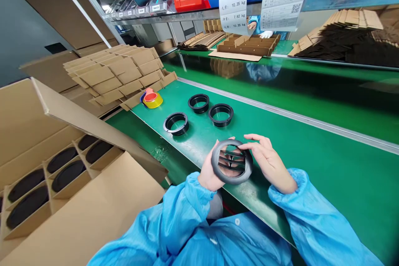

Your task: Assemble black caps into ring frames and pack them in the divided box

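A round black air vent (231,161) with slats across its opening rests in my left hand (208,173), whose fingers wrap behind its left side. My right hand (271,162) is at the vent's upper right with its fingers stretched out. The index fingertip appears to touch the inner edge of the rim; nothing is held in this hand. Beyond the vent, three black rings stand apart on the green work surface: a left ring (176,124), a far ring (198,103) and a right ring (221,115).
Rolls of tape (153,100) lie near the cardboard dividers (121,75). At left, an open carton (124,199) holds several dark round parts in compartments. Paper labels (233,2) hang from the shelf above. Across the bench, a co-worker's gloved hand (266,34) shows beside a cardboard divider (245,48).
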A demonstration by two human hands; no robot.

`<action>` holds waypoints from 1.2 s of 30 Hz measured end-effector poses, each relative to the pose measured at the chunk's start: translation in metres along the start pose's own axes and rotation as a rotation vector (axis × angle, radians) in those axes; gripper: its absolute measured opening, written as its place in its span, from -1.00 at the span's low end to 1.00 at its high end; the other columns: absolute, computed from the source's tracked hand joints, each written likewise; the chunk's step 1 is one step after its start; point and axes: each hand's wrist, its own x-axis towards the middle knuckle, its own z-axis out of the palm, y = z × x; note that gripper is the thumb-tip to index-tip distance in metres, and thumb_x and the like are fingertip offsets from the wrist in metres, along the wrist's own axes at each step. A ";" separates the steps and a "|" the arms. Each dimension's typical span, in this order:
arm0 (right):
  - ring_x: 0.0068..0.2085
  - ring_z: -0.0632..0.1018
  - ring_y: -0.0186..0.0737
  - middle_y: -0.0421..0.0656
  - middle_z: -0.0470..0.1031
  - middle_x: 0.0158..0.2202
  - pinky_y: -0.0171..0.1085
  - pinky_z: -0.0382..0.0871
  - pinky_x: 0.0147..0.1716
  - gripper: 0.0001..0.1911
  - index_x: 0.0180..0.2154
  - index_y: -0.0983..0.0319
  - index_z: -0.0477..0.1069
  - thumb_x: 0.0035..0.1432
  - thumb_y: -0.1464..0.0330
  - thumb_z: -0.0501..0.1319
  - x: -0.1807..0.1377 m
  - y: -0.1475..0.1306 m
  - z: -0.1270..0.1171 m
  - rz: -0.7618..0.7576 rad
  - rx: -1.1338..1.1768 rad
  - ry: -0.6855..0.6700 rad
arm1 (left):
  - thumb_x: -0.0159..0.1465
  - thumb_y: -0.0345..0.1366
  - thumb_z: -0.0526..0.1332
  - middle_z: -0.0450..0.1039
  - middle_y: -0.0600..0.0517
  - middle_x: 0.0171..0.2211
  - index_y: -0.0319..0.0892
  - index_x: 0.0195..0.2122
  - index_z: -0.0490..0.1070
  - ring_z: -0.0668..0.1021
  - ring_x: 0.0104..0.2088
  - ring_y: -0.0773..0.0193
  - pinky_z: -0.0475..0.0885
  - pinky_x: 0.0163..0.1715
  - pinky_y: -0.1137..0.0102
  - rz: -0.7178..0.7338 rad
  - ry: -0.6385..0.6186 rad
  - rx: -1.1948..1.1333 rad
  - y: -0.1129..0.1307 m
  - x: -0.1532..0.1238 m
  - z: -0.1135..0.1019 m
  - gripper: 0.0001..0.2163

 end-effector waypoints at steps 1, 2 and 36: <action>0.20 0.29 0.06 -0.04 0.36 0.12 0.13 0.20 0.18 -0.53 -0.06 0.10 0.55 0.50 0.10 -0.09 0.000 0.001 0.000 0.003 0.001 -0.005 | 0.40 -0.01 0.10 0.55 -0.17 -0.11 -0.15 0.10 0.43 0.58 -0.03 -0.08 0.33 0.10 -0.05 0.000 0.016 -0.003 0.000 -0.001 0.001 -0.60; 0.20 0.29 0.06 -0.04 0.37 0.11 0.12 0.19 0.19 -0.53 -0.06 0.10 0.55 0.51 0.10 -0.09 0.000 0.002 0.001 0.004 0.000 -0.014 | 0.40 0.00 0.10 0.55 -0.18 -0.10 -0.16 0.10 0.43 0.58 -0.03 -0.08 0.33 0.10 -0.06 0.001 0.029 -0.005 0.001 -0.001 0.001 -0.59; 0.27 0.19 0.27 0.21 0.09 0.28 0.05 0.24 0.18 0.02 0.39 0.26 0.06 0.13 -0.14 0.33 0.187 0.044 0.089 0.265 -0.964 -0.318 | 0.29 0.14 0.20 0.36 -0.12 -0.05 -0.18 0.02 0.35 0.52 -0.06 0.05 0.44 0.04 0.09 0.624 0.315 0.376 0.055 0.011 -0.078 -0.50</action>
